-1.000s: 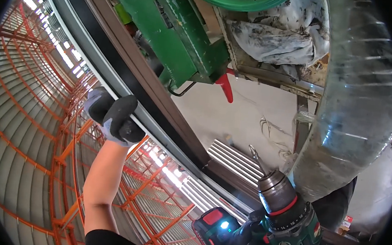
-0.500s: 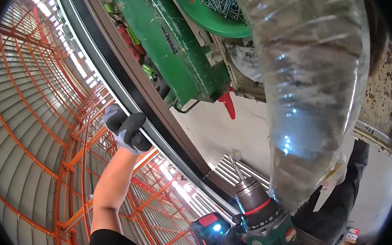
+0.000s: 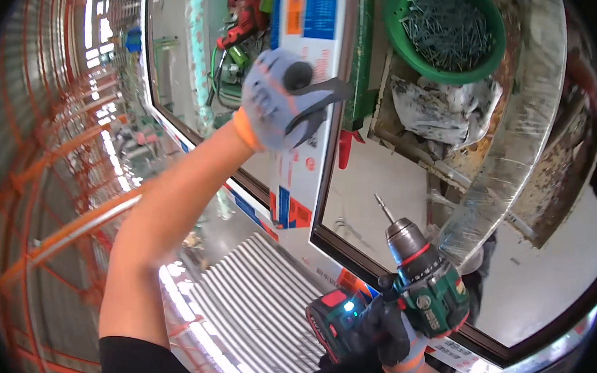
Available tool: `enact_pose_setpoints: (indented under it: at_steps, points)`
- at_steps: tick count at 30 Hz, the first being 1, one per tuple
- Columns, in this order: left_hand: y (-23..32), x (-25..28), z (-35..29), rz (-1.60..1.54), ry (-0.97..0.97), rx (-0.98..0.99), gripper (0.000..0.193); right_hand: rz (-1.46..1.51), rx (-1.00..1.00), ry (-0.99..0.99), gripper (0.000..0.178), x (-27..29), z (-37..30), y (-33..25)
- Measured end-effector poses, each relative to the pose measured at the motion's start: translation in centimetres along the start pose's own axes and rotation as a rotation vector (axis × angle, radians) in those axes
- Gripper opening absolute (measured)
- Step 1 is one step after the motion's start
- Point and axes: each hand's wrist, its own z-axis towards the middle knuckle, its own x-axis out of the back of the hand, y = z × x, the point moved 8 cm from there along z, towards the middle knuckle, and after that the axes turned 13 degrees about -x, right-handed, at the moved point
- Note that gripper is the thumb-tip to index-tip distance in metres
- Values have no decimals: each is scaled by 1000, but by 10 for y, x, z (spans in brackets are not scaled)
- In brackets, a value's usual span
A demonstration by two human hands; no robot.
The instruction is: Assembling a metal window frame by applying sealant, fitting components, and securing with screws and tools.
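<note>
My left hand point(image 3: 277, 101), in a grey glove with dark fingertips, hovers over a frame bar covered with printed white, blue and orange film point(image 3: 292, 179). Its thumb and fingers are apart and I see nothing between them. With my right hand point(image 3: 399, 335), also gloved, I grip a green and black cordless drill point(image 3: 437, 295). A bit point(image 3: 383, 208) in its chuck points up and away over the pane inside the dark frame point(image 3: 356, 258). Beyond my left hand, to the right, a green bowl point(image 3: 447, 76) holds many loose screws point(image 3: 447, 30).
A worn tray point(image 3: 413, 157) with a crumpled white plastic bag point(image 3: 444, 114) lies below the bowl. Clear film wraps a long piece point(image 3: 520, 134) at the right. A red power tool point(image 3: 245, 14) sits beyond my left hand. Orange steelwork point(image 3: 62, 248) rises at the left.
My left hand has left the frame edge that it gripped and moved right and upward, its fingers now apart. The view has swung, bringing the whole bowl and more of the drill hand into sight.
</note>
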Motion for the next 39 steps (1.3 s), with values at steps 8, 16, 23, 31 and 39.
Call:
enact_pose_setpoints:
  at_steps: [8,16,23,31,39]
  points:
    - [8,-8,-12,214,-171,55,41,50,145,28,42,-14,-1,-3]
    - [48,2,-15,266,-157,242,41,-70,213,177,41,8,-22,9]
    - [206,-41,-68,-113,-192,454,35,-177,405,275,43,66,-117,-4]
    - [219,-33,-85,-132,226,471,31,-385,571,416,42,65,-165,-3]
    - [232,3,-107,-242,797,718,19,-1310,961,597,17,58,-204,-3]
